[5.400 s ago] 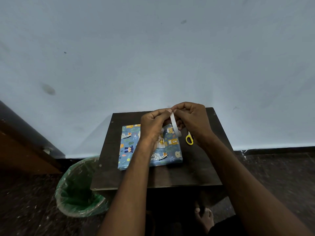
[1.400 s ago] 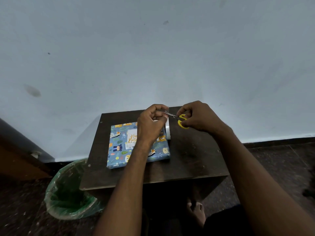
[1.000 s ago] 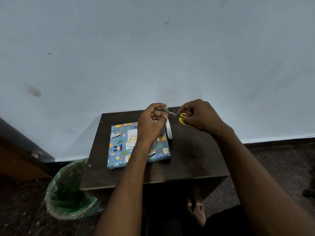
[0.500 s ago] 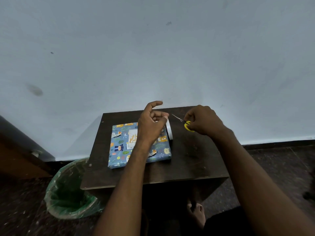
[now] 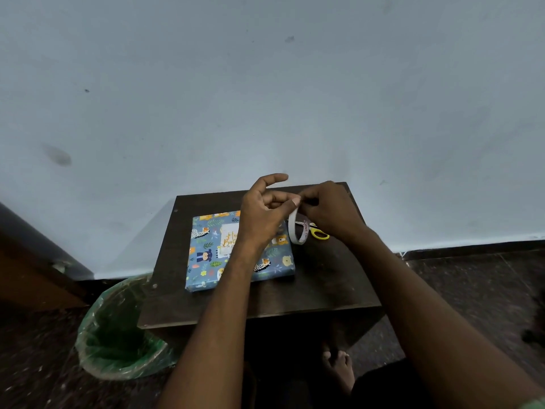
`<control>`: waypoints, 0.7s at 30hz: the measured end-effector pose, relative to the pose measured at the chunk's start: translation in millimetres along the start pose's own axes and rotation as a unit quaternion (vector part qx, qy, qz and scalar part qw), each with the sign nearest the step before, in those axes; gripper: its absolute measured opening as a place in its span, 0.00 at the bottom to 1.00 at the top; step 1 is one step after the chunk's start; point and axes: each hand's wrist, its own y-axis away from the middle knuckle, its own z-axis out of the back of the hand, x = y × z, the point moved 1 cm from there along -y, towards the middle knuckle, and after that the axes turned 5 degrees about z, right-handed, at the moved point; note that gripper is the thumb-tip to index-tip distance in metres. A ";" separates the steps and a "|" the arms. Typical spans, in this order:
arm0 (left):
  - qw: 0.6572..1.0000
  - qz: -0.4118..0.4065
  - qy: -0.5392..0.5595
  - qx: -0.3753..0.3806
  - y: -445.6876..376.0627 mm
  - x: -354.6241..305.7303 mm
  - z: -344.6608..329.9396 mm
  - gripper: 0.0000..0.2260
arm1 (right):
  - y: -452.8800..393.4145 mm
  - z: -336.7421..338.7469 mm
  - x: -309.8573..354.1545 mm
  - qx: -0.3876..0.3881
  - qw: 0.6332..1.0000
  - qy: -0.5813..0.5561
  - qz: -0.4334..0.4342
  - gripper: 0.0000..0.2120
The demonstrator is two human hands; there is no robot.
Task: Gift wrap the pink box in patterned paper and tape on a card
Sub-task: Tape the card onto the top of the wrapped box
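Pale blue wall point(image 5: 265, 98) fills the upper frame; below it a dark wooden surface point(image 5: 324, 284) carries the wrapped box point(image 5: 206, 261) at centre, card point(image 5: 228, 237) on top. Above it, the left hand point(image 5: 262, 214) pinches a tape strip point(image 5: 296, 228) with the right hand point(image 5: 327, 211). Yellow scissors point(image 5: 320, 234) lie just right; a green-lined bin point(image 5: 118, 335) sits lower left.

Blue animal-print box point(image 5: 206, 261), yellow-handled scissors point(image 5: 320, 234), green bin liner point(image 5: 118, 335).
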 end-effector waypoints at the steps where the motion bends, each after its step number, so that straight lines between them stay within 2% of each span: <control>1: 1.000 -0.013 0.000 -0.016 0.9 -1.2 -0.5 0.21 | 0.2 -0.8 -1.8 -0.008 1.000 0.001 -0.009 0.08; 5: 0.996 -0.044 -0.007 -0.077 3.8 -6.7 -3.8 0.21 | 0.2 0.7 3.4 -0.030 0.999 -0.008 -0.021 0.10; 10: 0.994 0.042 0.031 -0.101 3.4 -4.8 -4.9 0.23 | 1.4 -0.7 5.3 -0.088 0.995 0.037 -0.012 0.08; 14: 0.985 0.099 0.076 -0.122 3.4 -6.8 -3.7 0.25 | 0.0 -3.0 6.0 -0.133 0.988 0.075 0.036 0.07; 18: 0.975 0.137 0.113 -0.134 5.4 -9.8 -3.5 0.26 | -1.2 -5.2 6.7 -0.138 0.985 0.090 0.055 0.08; 21: 0.978 0.137 0.089 -0.133 4.6 -5.7 -0.3 0.25 | -2.8 -6.3 6.2 -0.120 0.987 0.095 0.055 0.09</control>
